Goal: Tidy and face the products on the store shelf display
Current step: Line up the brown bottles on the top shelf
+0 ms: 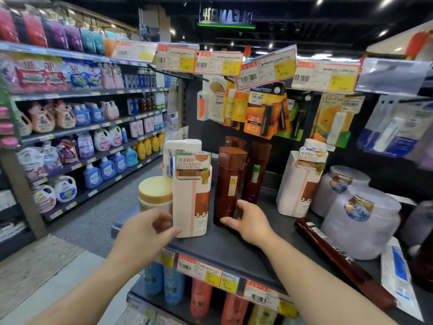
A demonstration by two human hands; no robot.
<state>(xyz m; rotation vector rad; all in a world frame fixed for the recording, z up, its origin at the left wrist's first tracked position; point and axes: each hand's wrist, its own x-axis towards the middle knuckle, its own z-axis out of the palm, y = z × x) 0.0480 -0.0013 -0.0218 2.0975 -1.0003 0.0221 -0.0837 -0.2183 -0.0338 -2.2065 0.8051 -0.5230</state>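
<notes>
Left hand (150, 227): grip closed around the lower left edge of the white pump bottle (191, 191), thumb on its front. Right hand (249, 221): fingers curled around the base of the upright brown bottle (230, 184). Both bottles stand near the front of the dark shelf (225, 249). A cream-lidded jar (155, 192) stands just left; another brown bottle (337, 259) lies flat at right, beside lilac tubs (360, 221).

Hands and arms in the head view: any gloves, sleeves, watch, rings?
None visible. Left hand and right hand are bare, no gloves or rings seen. Both forearms are uncovered to the frame edge: no sleeves, watch, bands or markings.
</notes>
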